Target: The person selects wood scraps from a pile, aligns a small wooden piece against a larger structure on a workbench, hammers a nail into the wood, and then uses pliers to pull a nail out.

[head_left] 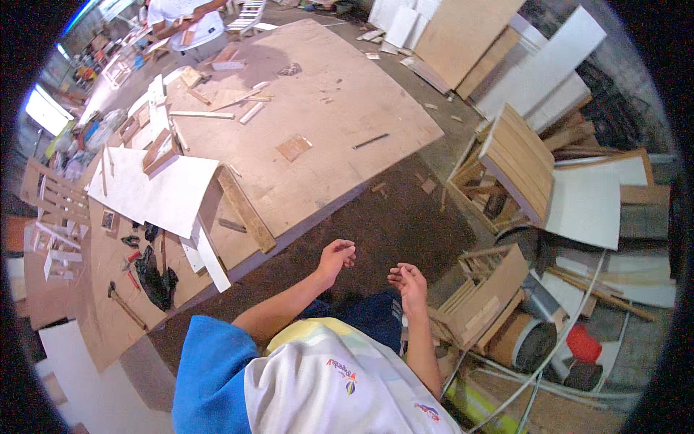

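My left hand (337, 260) is in the air above the brown floor, off the near edge of the large wooden worktable (347, 94). Its fingers are loosely bent, and I see nothing in them. To its right hovers my right hand (410, 287), its fingers half curled and a little apart, also with nothing visible in them. Neither hand touches the table. Nearest to my left hand on the table is a long wooden strip (246, 211) at the edge. A dark thin rod (371, 141) lies farther off, near the table's right side.
A white sheet (159, 184), wood offcuts (202, 114) and a hammer (127, 307) lie on the table's left part. At right stand a slatted wooden piece (517, 163) and a wooden crate-like frame (484, 289). Boards (463, 40) lean behind. Another person (189, 29) stands across the table.
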